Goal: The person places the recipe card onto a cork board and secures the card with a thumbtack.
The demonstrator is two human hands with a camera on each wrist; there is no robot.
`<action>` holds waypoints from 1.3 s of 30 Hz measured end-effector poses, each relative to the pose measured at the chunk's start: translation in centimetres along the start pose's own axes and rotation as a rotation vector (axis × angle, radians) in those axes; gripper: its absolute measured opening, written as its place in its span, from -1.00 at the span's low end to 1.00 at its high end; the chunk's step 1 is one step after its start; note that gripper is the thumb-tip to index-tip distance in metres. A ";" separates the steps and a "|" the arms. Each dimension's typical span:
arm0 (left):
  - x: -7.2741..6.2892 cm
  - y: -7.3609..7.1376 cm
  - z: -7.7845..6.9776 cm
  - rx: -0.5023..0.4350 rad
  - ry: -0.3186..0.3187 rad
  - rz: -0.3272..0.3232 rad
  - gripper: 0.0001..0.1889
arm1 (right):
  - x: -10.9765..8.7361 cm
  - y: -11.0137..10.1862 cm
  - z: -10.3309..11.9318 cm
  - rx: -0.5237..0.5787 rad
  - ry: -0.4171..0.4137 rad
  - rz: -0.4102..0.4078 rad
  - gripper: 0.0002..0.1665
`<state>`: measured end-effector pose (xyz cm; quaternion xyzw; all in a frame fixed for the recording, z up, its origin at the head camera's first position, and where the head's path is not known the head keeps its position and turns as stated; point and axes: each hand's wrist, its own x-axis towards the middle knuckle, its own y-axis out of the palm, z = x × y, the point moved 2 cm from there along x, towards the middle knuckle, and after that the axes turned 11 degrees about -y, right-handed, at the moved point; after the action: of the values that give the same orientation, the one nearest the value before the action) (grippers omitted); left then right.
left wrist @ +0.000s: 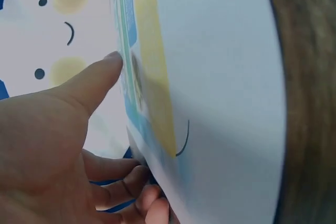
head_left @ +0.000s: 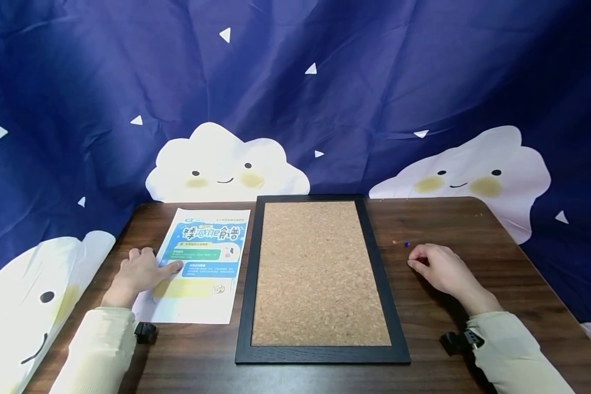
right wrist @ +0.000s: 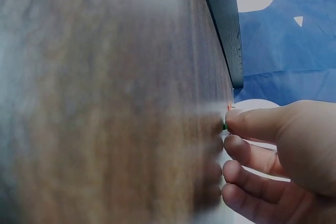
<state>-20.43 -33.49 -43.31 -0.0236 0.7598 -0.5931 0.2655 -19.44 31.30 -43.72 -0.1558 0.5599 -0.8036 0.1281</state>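
My left hand [head_left: 139,273] rests at the left side of a printed paper sheet [head_left: 197,309]. In the left wrist view its thumb lies on the sheet, while the other fingers bend loosely at the sheet's edge. To the right of the cork board, my right hand [head_left: 439,267] is low over the table with fingers curled. Between its thumb and index finger, the right wrist view shows a small green pin [right wrist: 225,126], mostly hidden by the fingertips. An orange pin [head_left: 394,242] and a blue pin [head_left: 406,244] lie just beyond that hand.
A cork board [head_left: 320,273] with a black frame lies flat in the middle of the brown wooden table [head_left: 197,355], right of the sheet. Behind the table hangs a blue curtain [head_left: 285,82] with white clouds. A small black device [head_left: 145,332] sits at the left wrist.
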 end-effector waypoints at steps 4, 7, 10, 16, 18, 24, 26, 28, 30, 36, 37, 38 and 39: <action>0.2 0.3 0.1 0.000 0.002 -0.013 0.18 | 0.0 0.0 0.0 -0.001 0.005 0.003 -0.93; 0.4 0.5 0.1 -0.027 0.004 -0.026 0.16 | 0.0 -0.1 0.0 0.001 0.012 0.005 -0.93; 0.4 0.6 0.0 -0.068 0.017 -0.034 0.12 | -0.1 -0.1 0.0 0.000 0.016 0.004 -0.93; 0.2 0.7 -0.1 -0.117 0.014 -0.036 0.10 | -0.1 -0.1 0.1 -0.003 0.013 -0.003 -0.94; 0.2 0.6 -0.2 -0.132 0.010 -0.040 0.09 | -0.2 -0.2 0.1 -0.004 0.008 -0.007 -0.94; 0.3 0.5 -0.2 -0.191 0.021 -0.021 -0.02 | -0.4 -0.6 0.4 0.005 0.010 -0.037 -0.93; 0.3 0.5 -0.2 -0.213 0.021 -0.005 -0.05 | -0.5 -0.8 0.5 0.010 0.013 -0.048 -0.93; 0.3 0.6 -0.2 -0.228 0.012 0.005 -0.05 | -0.6 -0.9 0.5 0.015 0.015 -0.053 -0.93; 0.2 0.7 -0.1 -0.238 -0.001 0.006 -0.06 | -0.8 -1.0 0.6 0.017 0.013 -0.051 -0.93; -0.1 0.8 0.5 -0.239 0.021 -0.068 -0.33 | -1.0 -0.9 0.6 0.034 0.022 -0.034 -0.96; 0.0 0.8 0.6 -0.241 0.034 -0.089 -0.40 | -1.1 -0.9 0.6 0.041 0.024 -0.033 -0.96; -0.1 0.7 0.8 -0.243 0.042 -0.106 -0.45 | -1.1 -0.9 0.6 0.048 0.027 -0.031 -0.95; 0.0 0.8 1.0 -0.250 0.047 -0.118 -0.49 | -1.2 -1.0 0.7 0.052 0.029 -0.032 -0.95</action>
<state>-19.79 -34.11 -44.16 -0.0870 0.8310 -0.5089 0.2073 -18.13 31.52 -42.73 -0.1500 0.5381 -0.8220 0.1110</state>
